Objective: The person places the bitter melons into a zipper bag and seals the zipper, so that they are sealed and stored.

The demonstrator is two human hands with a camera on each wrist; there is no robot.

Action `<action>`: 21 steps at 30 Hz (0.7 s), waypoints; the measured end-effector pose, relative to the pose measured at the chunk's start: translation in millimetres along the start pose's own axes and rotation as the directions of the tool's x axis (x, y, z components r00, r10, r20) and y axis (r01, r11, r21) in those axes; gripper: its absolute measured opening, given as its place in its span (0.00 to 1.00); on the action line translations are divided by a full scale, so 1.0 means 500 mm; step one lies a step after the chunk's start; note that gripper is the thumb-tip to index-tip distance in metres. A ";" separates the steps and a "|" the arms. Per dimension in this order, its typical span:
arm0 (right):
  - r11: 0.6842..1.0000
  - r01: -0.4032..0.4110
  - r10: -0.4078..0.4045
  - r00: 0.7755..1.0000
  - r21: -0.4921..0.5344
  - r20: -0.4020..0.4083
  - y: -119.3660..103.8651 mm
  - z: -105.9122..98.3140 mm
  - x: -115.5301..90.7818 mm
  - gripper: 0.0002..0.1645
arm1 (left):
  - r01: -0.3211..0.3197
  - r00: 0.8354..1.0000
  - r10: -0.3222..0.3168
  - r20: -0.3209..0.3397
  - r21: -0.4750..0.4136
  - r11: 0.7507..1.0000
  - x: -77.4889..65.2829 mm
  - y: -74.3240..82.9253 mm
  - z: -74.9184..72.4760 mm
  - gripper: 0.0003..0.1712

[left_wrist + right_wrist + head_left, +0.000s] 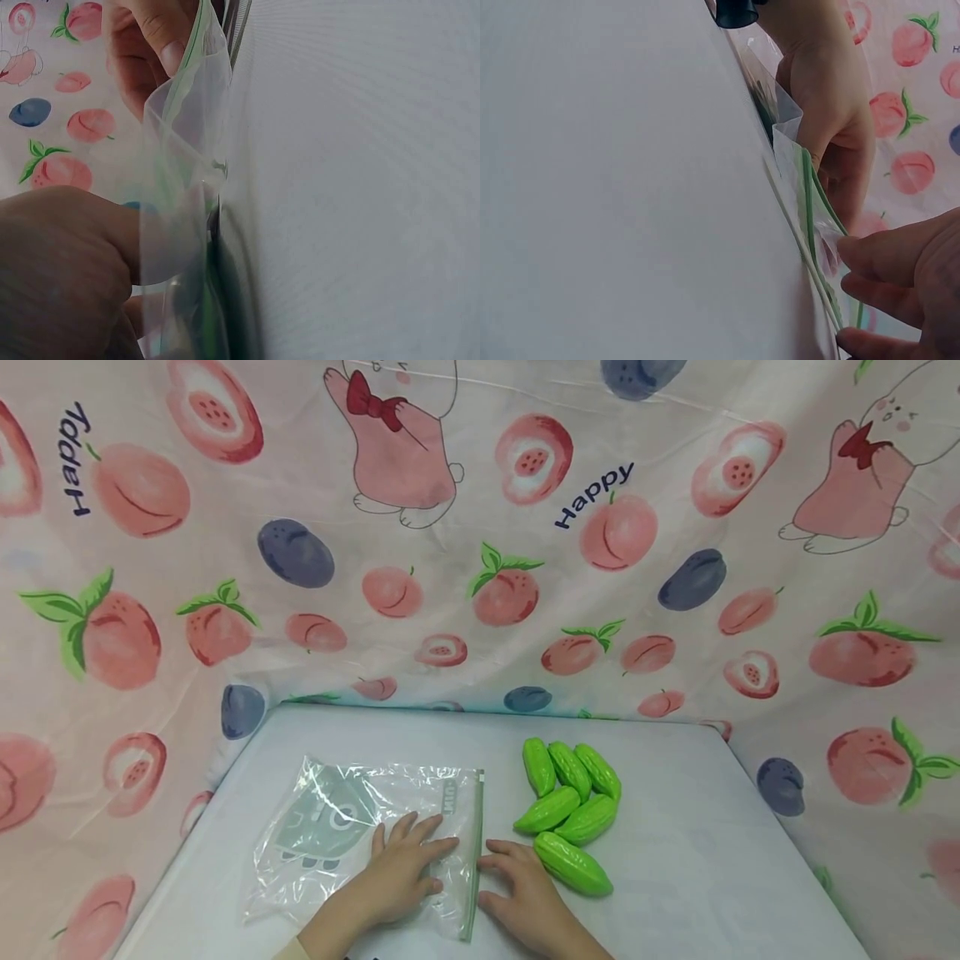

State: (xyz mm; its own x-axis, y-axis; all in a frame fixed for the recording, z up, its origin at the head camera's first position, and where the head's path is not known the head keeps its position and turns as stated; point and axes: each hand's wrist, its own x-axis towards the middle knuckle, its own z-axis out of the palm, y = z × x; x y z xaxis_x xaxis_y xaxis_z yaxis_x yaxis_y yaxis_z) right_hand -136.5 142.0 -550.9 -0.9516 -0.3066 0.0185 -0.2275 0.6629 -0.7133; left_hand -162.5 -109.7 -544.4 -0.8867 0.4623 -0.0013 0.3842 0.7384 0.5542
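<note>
A clear zip bag with a green print and a green zip strip lies on the white table. My left hand rests on the bag with its fingers spread. At the bag's right edge is my right hand, its thumb and fingers apart, fingertips at the zip strip. In the right wrist view, the fingertips of the right hand meet the green strip, whose two sides stand apart there. The left wrist view shows clear plastic rising in front of the left hand.
Several bright green, ridged, pod-shaped fruits lie in a cluster just beyond and right of my right hand. The white tabletop extends to the right. A cloth printed with peaches hangs around the back and sides.
</note>
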 end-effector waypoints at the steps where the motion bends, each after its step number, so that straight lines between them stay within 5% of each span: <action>1: 1.000 -0.013 0.013 1.000 0.008 -0.003 0.000 0.002 0.002 0.24 | 0.000 1.000 0.000 -0.002 -0.001 1.000 0.000 0.001 0.000 0.36; 21: 0.997 -0.042 0.037 0.996 -0.060 -0.085 -0.017 0.037 0.007 0.21 | 0.046 0.998 -0.046 -0.035 0.007 0.999 0.003 0.006 0.003 0.36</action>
State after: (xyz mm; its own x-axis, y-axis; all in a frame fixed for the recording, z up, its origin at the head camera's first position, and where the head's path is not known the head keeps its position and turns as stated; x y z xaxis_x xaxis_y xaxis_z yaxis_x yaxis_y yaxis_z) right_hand -133.9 122.8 -557.9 -0.9734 -0.2232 0.0515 -0.1995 0.7151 -0.6700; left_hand -162.2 -106.0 -544.2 -0.9120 0.4102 0.0023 0.3444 0.7626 0.5476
